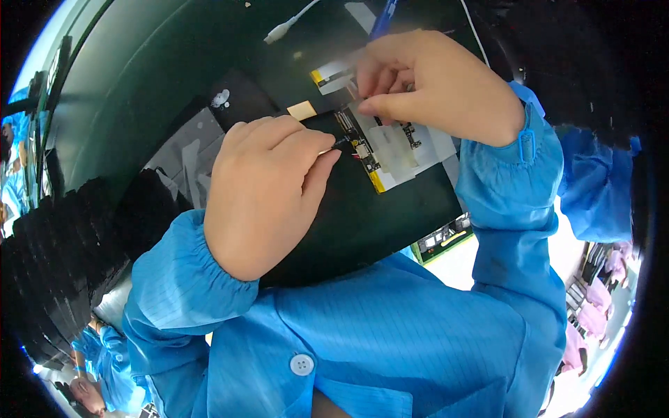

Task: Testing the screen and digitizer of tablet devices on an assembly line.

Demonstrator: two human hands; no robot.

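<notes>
A narrow circuit board (362, 150) with a yellow end lies along the edge of a white, flat, sheet-like piece (401, 177) on the dark green work surface. My left hand (268, 188) is closed to its left, thumb and forefinger pinched on a small black-tipped piece (341, 141) that reaches the board's edge. Above the board's far part, my right hand (435, 87) has its fingers curled and thumb drawn in. What it pinches, if anything, is blurred. Between the hands a translucent film (391, 150) covers part of the white piece.
A white cable plug (277, 32) lies at the far edge, near a blue pen-like stick (383, 19). A cream tag (302, 110) sits beyond my left hand. Grey sheets (185, 150) lie at the left, and a green-edged tray (446, 240) with parts is at the near right.
</notes>
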